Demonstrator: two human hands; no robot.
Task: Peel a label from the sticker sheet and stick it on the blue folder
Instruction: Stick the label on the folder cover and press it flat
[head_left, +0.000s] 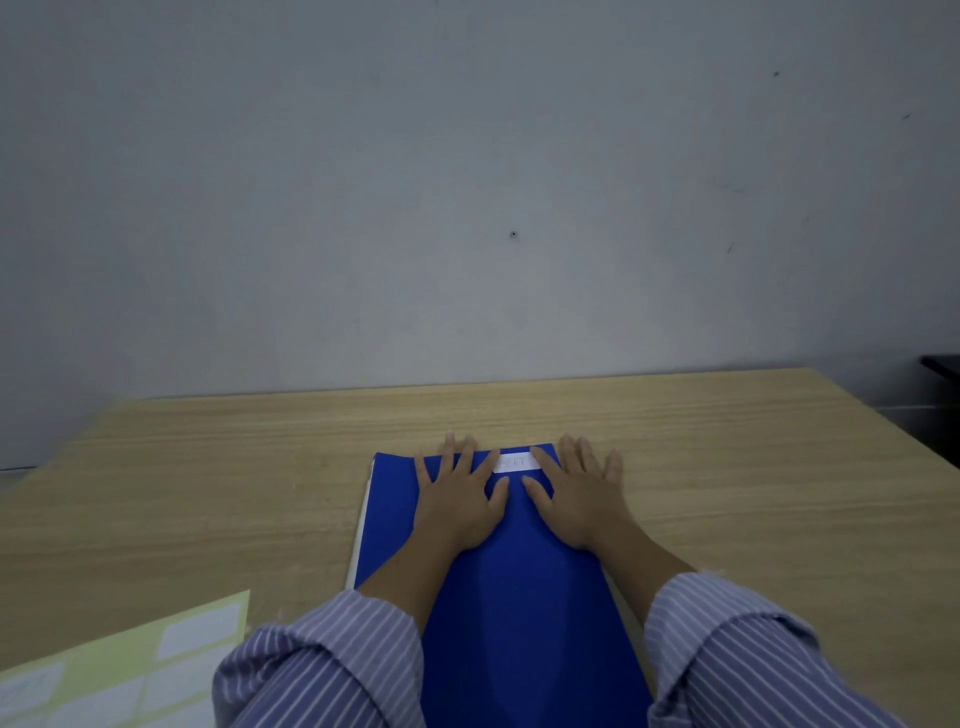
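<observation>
The blue folder (519, 597) lies flat on the wooden table in front of me, long side running away from me. A white label (516, 462) sits near the folder's far edge. My left hand (457, 493) rests flat on the folder with fingers spread, its index finger touching the label's left end. Flat on the folder too, my right hand (576, 493) has its index finger on the label's right end. Neither hand holds anything. The pale green sticker sheet (119, 670) with white labels lies at the near left.
The light wooden table (753, 467) stretches wide on both sides of the folder and ends at a grey wall (467, 208) behind it. A dark piece of furniture (943, 366) shows at the far right edge. Striped sleeves cover both my forearms.
</observation>
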